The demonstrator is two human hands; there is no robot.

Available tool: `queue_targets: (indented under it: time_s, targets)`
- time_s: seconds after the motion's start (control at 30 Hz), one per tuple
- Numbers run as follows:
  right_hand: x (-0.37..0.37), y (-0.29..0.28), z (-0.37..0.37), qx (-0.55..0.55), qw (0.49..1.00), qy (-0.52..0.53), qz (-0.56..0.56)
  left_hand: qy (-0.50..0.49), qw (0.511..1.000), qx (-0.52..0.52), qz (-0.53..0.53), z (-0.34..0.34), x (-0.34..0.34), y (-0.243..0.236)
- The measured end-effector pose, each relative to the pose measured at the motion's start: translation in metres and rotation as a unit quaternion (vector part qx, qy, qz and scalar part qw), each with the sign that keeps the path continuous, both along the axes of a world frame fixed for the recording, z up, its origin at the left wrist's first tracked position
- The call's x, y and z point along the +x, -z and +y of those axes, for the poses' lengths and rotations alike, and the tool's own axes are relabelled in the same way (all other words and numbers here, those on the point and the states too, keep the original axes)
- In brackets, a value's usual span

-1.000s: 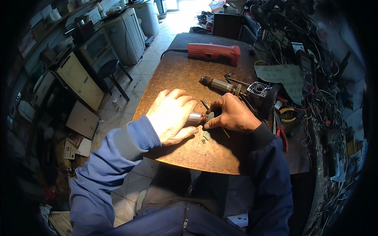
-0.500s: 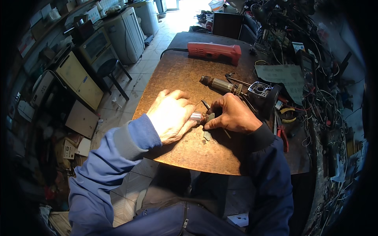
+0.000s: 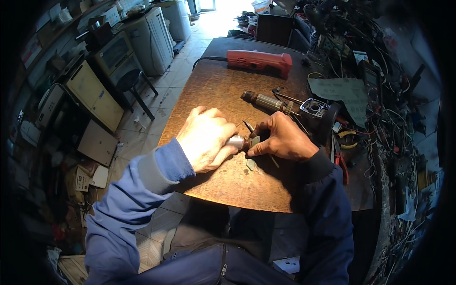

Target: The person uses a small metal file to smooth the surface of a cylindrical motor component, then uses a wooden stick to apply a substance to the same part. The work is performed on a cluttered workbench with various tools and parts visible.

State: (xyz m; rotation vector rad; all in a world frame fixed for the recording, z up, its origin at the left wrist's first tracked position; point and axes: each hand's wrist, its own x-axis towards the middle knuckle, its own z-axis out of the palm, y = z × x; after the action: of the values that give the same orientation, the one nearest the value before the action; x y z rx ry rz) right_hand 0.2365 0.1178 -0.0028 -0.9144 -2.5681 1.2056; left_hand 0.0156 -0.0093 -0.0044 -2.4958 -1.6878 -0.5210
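Under the curled fingers of my left hand (image 3: 205, 140) lies a small motor armature (image 3: 235, 141), its silvery core and copper-coloured windings showing at the right end. My right hand (image 3: 287, 138) is closed at that end, thumb and forefinger pinching a small grey-green scrap (image 3: 255, 141) against the armature. A dark pointed tip (image 3: 247, 126) sticks out by the right forefinger; what it belongs to is hidden. Below the fingers, another grey-green scrap (image 3: 250, 164) rests on the wooden table (image 3: 223, 185).
Farther back lie a second, larger armature (image 3: 266, 101) and a red power-tool housing (image 3: 259, 61) with a black cord. To the right are a metal flange (image 3: 314, 108), red-handled pliers (image 3: 340, 166) and a greenish sheet (image 3: 339, 95). Tangled wires crowd the right side. A black stool (image 3: 130, 81) stands left.
The armature has shifted slightly under my left hand, and its core looks more smeared. My right hand has moved a touch to the right, still pinching.
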Motion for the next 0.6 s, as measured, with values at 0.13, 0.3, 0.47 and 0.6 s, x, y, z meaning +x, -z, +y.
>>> queue_targets:
  time_s: [0.13,0.3,0.47,0.6]
  targets:
    - [0.000,0.008,0.003,-0.007,1.000,0.000,0.021,0.006,0.998,0.051,-0.033,-0.002,0.004,0.002]
    - [-0.002,0.004,0.001,-0.009,1.000,0.002,0.010,0.026,0.995,0.093,-0.003,-0.001,0.000,0.008]
    - [-0.001,0.006,0.003,-0.007,1.000,0.005,0.003,-0.011,0.999,0.028,-0.015,-0.004,0.005,0.003]
    - [0.000,0.008,0.003,-0.004,1.000,-0.003,0.029,0.010,0.993,0.114,-0.030,-0.001,0.007,0.008]
